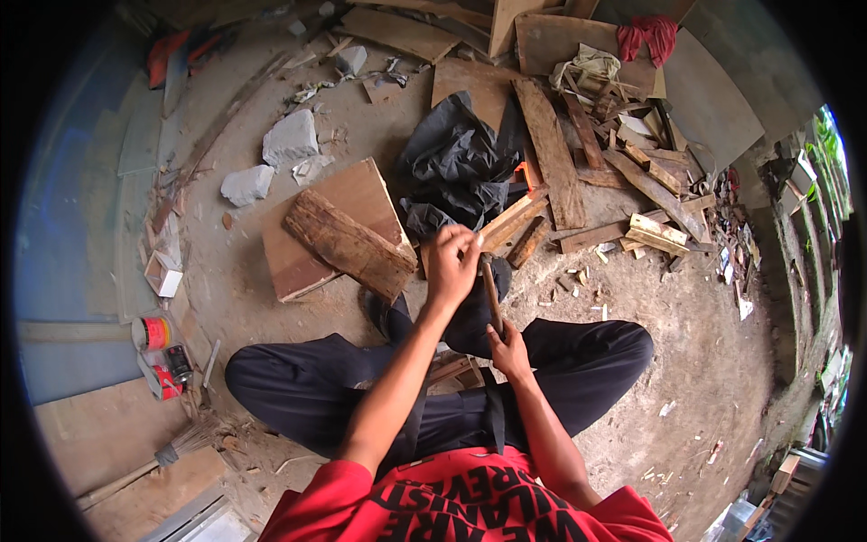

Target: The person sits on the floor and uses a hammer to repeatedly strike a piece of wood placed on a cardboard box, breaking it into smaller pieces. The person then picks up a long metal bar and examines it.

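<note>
My left hand (pixel 454 260) is closed at the near end of a pale strip of wood (pixel 515 219), which slants away to the right. Just below and to its right, my right hand (pixel 509 352) wraps round a narrow brown stick-like piece (pixel 492 294). Its upper end comes close to my left fingers; whether it is plain wood or a tool handle I cannot tell. Both hands are between my bent legs in dark trousers (pixel 587 366). A crumpled black plastic sheet (pixel 461 154) lies just beyond them.
A rough plank (pixel 352 242) rests on a square board (pixel 287 257) at left. Scrap wood (pixel 650 185) is heaped at the right, by a long plank (pixel 551 154). Pale stone blocks (pixel 290 138), cans (pixel 155 332) and a broom (pixel 185 443) are on the left side.
</note>
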`<state>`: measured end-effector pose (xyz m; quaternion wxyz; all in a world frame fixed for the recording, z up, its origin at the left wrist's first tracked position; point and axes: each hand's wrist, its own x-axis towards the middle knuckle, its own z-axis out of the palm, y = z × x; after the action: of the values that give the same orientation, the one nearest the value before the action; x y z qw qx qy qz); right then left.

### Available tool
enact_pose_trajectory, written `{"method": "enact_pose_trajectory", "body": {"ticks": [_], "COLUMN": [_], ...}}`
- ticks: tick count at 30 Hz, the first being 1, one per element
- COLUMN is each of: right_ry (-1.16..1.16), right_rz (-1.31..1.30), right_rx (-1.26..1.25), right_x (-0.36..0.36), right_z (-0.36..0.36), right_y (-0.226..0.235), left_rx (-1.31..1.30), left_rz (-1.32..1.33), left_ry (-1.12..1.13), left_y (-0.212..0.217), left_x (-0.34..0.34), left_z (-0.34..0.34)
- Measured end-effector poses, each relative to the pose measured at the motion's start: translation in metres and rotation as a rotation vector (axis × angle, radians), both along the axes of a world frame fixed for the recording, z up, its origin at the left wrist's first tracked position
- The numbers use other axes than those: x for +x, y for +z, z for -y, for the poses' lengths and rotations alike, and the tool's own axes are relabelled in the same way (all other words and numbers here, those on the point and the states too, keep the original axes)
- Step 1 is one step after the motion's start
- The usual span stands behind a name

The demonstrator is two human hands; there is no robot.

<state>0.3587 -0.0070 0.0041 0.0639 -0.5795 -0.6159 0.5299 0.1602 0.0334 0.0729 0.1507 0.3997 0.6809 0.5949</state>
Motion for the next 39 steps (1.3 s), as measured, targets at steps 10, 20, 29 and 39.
{"method": "enact_pose_trajectory", "body": {"ticks": [10,20,29,39], "right_ry": [0.007,-0.067,-0.119,-0.037], "right_rz": [-0.098,-0.145,-0.340,-0.488], "right_rx": [0.130,-0.133,-0.278,-0.255], "right_x": [0.007,0.000,-0.002,-0.003], "right_z": [0.005,0.003,0.008,0.016], "right_y": [-0.037,-0.035,-0.001,0.016], "left_rx": [-0.425,-0.461,-0.340,-0.494], "left_rz": [-0.383,-0.840,-0.916,-1.001], "left_ry": [-0.202,-0.497,-0.396,-0.476], "left_y": [-0.049,-0.033,-0.057,-0.035], "left_x": [-0.133,-0.189,-0.191,-0.183], "left_z": [0.019,0.087,0.081,0.058]}}
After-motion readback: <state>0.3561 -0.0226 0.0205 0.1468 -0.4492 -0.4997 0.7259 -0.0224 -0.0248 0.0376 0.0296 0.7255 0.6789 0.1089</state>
